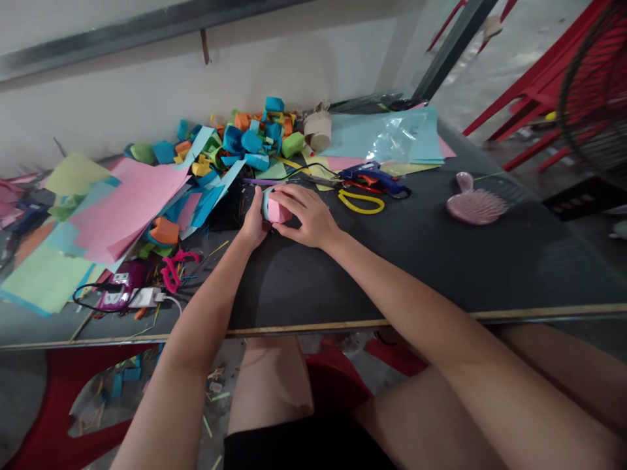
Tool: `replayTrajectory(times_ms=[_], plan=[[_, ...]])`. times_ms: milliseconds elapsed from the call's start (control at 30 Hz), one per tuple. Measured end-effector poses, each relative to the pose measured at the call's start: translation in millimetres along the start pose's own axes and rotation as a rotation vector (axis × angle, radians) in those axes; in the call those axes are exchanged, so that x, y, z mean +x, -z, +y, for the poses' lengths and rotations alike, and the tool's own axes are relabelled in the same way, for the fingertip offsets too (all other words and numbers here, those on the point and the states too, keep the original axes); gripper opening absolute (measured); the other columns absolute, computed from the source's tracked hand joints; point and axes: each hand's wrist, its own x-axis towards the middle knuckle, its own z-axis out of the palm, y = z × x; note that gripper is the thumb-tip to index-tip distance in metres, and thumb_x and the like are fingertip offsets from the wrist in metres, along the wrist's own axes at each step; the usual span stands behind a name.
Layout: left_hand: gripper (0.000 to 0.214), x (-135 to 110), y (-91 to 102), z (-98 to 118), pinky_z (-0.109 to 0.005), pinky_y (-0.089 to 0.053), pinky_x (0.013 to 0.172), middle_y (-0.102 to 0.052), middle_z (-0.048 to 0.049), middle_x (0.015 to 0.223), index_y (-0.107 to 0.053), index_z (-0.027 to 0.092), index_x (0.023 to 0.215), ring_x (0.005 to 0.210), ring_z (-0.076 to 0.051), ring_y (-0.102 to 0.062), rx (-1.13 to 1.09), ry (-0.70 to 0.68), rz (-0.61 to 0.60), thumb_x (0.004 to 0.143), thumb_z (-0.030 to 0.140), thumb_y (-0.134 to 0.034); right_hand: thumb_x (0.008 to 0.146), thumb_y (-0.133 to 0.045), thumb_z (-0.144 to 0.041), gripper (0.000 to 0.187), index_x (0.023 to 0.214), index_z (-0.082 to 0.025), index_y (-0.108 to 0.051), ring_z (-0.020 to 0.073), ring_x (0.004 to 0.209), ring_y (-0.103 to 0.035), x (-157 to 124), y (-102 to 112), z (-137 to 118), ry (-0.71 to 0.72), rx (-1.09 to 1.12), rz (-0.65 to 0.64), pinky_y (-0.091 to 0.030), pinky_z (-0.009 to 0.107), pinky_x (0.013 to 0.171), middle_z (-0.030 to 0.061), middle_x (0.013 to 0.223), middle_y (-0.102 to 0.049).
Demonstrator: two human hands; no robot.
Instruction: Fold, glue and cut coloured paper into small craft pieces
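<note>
Both my hands meet around a small folded paper piece [279, 210], pink with a light blue part on its left side, held just above the dark table. My left hand [254, 220] grips it from the left, thumb upright along the blue side. From the right, my right hand [308, 215] curls over its top, fingers bent round the pink part. Part of the piece is hidden under the fingers. Right behind my right hand lie yellow-handled scissors [362, 203] and a dark blue glue gun [375, 177].
A heap of folded colored paper pieces [252, 140] lies against the wall, beside a tape roll [318, 130]. Pink sheets [127, 205] and others cover the left. Blue sheets [392, 134] lie at the back right, a pink hairbrush [475, 202] at right. A purple device [122, 287] with cables sits front left.
</note>
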Motion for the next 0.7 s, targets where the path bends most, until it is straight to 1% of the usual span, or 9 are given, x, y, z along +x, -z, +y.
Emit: replayTrajectory(times_ms=[167, 267, 333, 400, 467, 533, 567, 633, 700], plan=[[0.037, 0.1, 0.9, -1.0, -0.029, -0.054, 0.092, -0.075, -0.0054, 0.097, -0.072, 0.018, 0.103, 0.108, -0.021, -0.069, 0.018, 0.01, -0.001, 0.1, 0.042, -0.044, 0.094, -0.053, -0.048, 0.055, 0.145, -0.028, -0.048, 0.0316, 0.133, -0.052, -0.4, -1.9, 1.4, -0.05, 0.012, -0.019, -0.044, 0.052, 0.111, 0.0103, 0.142, -0.056], [0.029, -1.3, 0.5, -2.4, -0.029, -0.053, 0.094, -0.075, -0.0034, 0.1, -0.071, 0.018, 0.104, 0.11, -0.02, -0.068, 0.009, 0.005, 0.014, 0.099, 0.035, -0.048, 0.094, -0.051, -0.052, 0.057, 0.145, -0.027, -0.048, 0.0313, 0.133, -0.052, -0.2, -0.7, 3.0, -0.052, 0.026, -0.026, -0.043, 0.051, 0.112, 0.011, 0.141, -0.057], [0.027, -1.5, 0.5, -3.8, -0.028, -0.053, 0.094, -0.074, -0.0028, 0.101, -0.071, 0.018, 0.105, 0.11, -0.019, -0.067, 0.017, 0.003, 0.014, 0.098, 0.034, -0.05, 0.095, -0.05, -0.053, 0.057, 0.145, -0.026, -0.048, 0.0304, 0.133, -0.052, -0.2, 0.5, 3.9, -0.051, 0.032, -0.032, -0.043, 0.05, 0.112, 0.0108, 0.141, -0.057], [0.028, -0.1, 1.6, -5.3, -0.028, -0.053, 0.091, -0.074, -0.0033, 0.101, -0.07, 0.018, 0.106, 0.107, -0.019, -0.068, 0.038, 0.011, -0.002, 0.098, 0.037, -0.051, 0.096, -0.05, -0.05, 0.054, 0.144, -0.026, -0.048, 0.0297, 0.133, -0.052, -0.2, 1.3, 4.6, -0.049, 0.035, -0.037, -0.044, 0.049, 0.112, 0.0107, 0.141, -0.057], [0.032, 2.6, 4.0, -6.5, -0.028, -0.055, 0.084, -0.073, -0.0042, 0.097, -0.069, 0.019, 0.108, 0.099, -0.02, -0.07, 0.066, 0.026, -0.03, 0.097, 0.043, -0.051, 0.095, -0.051, -0.048, 0.052, 0.141, -0.025, -0.05, 0.0298, 0.131, -0.053, -0.3, 1.5, 5.1, -0.056, 0.028, -0.033, -0.045, 0.049, 0.11, 0.0113, 0.139, -0.058], [0.039, 4.9, 7.5, -6.8, -0.027, -0.055, 0.07, -0.071, -0.0046, 0.087, -0.068, 0.019, 0.11, 0.083, -0.019, -0.07, 0.113, 0.052, -0.06, 0.097, 0.05, -0.05, 0.093, -0.054, -0.049, 0.05, 0.137, -0.024, -0.054, 0.0312, 0.129, -0.055, -0.3, 1.2, 5.1, -0.071, 0.011, -0.015, -0.046, 0.05, 0.108, 0.0126, 0.135, -0.06], [0.041, 5.2, 9.3, -6.5, -0.025, -0.053, 0.061, -0.069, -0.004, 0.081, -0.067, 0.02, 0.112, 0.073, -0.017, -0.068, 0.141, 0.062, -0.079, 0.096, 0.054, -0.049, 0.092, -0.056, -0.05, 0.05, 0.134, -0.023, -0.055, 0.0319, 0.127, -0.055, -0.4, 1.0, 5.0, -0.077, 0.003, -0.005, -0.046, 0.05, 0.107, 0.0132, 0.133, -0.06], [0.044, 3.2, 12.5, -4.6, -0.022, -0.044, 0.046, -0.065, -0.0015, 0.073, -0.063, 0.023, 0.118, 0.055, -0.013, -0.06, 0.191, 0.042, -0.13, 0.093, 0.058, -0.051, 0.09, -0.058, -0.052, 0.05, 0.13, -0.022, -0.058, 0.033, 0.126, -0.056, -0.4, 0.7, 4.7, -0.083, -0.002, 0.013, -0.046, 0.051, 0.106, 0.0138, 0.131, -0.061], [0.047, -1.8, 14.4, -1.5, -0.02, -0.036, 0.04, -0.061, 0.0016, 0.071, -0.058, 0.029, 0.127, 0.046, -0.009, -0.051, 0.208, -0.019, -0.195, 0.091, 0.058, -0.056, 0.089, -0.059, -0.054, 0.049, 0.127, -0.023, -0.059, 0.0329, 0.123, -0.057, -0.5, 0.7, 4.9, -0.086, 0.018, 0.032, -0.047, 0.051, 0.105, 0.0137, 0.129, -0.061]])
